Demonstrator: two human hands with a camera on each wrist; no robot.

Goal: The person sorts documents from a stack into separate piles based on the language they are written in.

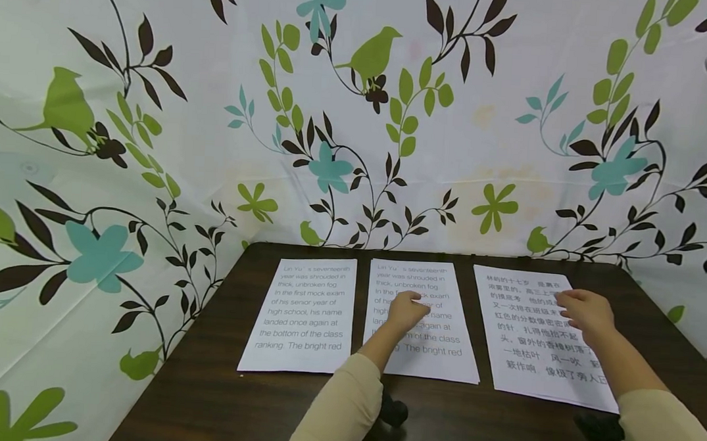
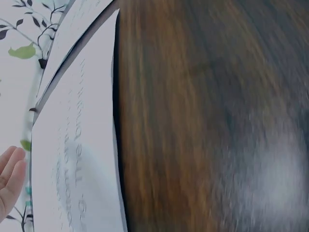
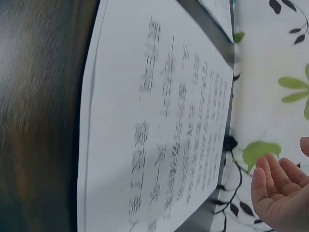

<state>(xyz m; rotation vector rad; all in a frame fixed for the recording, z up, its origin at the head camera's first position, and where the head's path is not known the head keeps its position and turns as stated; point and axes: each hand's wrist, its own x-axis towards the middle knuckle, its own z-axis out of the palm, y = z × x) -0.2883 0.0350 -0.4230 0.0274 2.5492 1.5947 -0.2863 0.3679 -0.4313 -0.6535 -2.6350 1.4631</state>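
Observation:
In the head view my left hand (image 1: 407,312) hovers over the middle sheet (image 1: 442,368), which carries printed English text. Its fingers are loosely bent with nothing between them, and the hand covers some of the lines. To the right, my right hand (image 1: 589,314) is above a sheet with Chinese text (image 1: 518,379), overlapping that sheet's right side. The right wrist view shows its fingers (image 3: 277,179) relaxed and apart from the paper (image 3: 116,96). In the left wrist view, the left fingers (image 2: 12,169) appear beside the sheet (image 2: 96,135), holding nothing.
Another English sheet (image 1: 300,364) lies at the left of the dark wooden table (image 1: 192,384). A patterned cloth (image 1: 203,141) with birds and leaves hangs behind the table. Small dark objects (image 1: 394,412) show beneath the forearms near the front.

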